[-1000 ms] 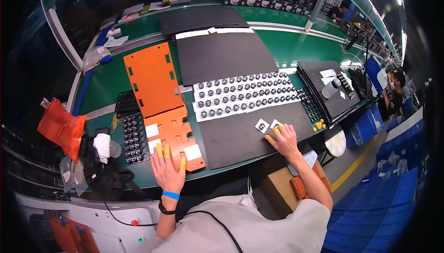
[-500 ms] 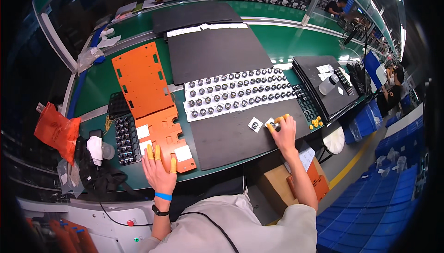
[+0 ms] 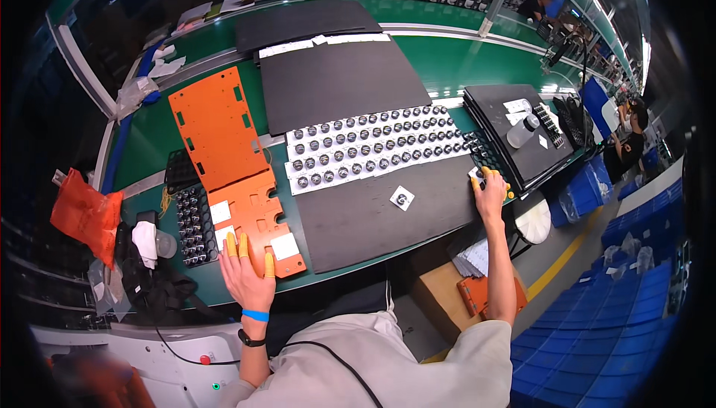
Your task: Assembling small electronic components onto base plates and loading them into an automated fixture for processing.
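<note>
Head view: right hand (image 3: 490,193) has slid right, gripping a small part; left hand (image 3: 246,268) stays flat

From my remote station, illumination is bright and even, from overhead fixtures glaring at the upper left and right rim. The green bench (image 3: 186,128) shows mild sheen; shadows beneath objects are soft and short. Fisheye distortion bends straight edges strongly toward the rim, with black vignetting outside. The centre is sharp; the periphery softens, lower left blurred.
</note>
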{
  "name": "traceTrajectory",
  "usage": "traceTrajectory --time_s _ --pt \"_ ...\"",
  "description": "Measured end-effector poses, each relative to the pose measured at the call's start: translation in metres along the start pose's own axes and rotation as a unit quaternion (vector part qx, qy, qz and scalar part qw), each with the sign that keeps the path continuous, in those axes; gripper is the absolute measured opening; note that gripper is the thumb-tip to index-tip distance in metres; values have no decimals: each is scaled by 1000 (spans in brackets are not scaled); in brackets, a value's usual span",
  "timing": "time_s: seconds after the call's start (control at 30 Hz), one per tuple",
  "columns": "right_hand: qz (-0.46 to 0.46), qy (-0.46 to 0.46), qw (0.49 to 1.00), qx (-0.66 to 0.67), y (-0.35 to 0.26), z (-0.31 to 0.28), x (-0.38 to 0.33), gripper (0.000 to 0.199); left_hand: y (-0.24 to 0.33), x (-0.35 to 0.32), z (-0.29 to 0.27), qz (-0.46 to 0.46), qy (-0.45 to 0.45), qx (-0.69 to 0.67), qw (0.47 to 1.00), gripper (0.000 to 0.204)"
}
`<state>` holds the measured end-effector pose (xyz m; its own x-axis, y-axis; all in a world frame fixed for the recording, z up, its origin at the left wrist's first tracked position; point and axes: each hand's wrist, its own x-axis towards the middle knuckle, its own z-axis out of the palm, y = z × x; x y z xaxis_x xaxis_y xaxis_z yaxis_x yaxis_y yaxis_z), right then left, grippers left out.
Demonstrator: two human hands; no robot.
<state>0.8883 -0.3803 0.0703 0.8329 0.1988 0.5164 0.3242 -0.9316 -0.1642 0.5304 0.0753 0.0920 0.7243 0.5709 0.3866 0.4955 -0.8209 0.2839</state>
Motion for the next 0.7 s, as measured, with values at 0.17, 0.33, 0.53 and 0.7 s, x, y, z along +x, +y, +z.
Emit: traceTrajectory --time_s 0.17,0.33,0.53,0.7 --pt "13 29 999 20 7 15 13 23 1 1 0 -4 6 -3 1000 64" --pt "26 13 999 16 -3 21 33 23 0 0 -1 -4 10 -6 1000 64" --pt "12 29 999 -20 -5 31 44 23 1 1 -1 1 16 -9 1000 64" --pt "-3 39 999 -29 -6 31 46 23 3 1 -3 4 18 -13 1000 64"
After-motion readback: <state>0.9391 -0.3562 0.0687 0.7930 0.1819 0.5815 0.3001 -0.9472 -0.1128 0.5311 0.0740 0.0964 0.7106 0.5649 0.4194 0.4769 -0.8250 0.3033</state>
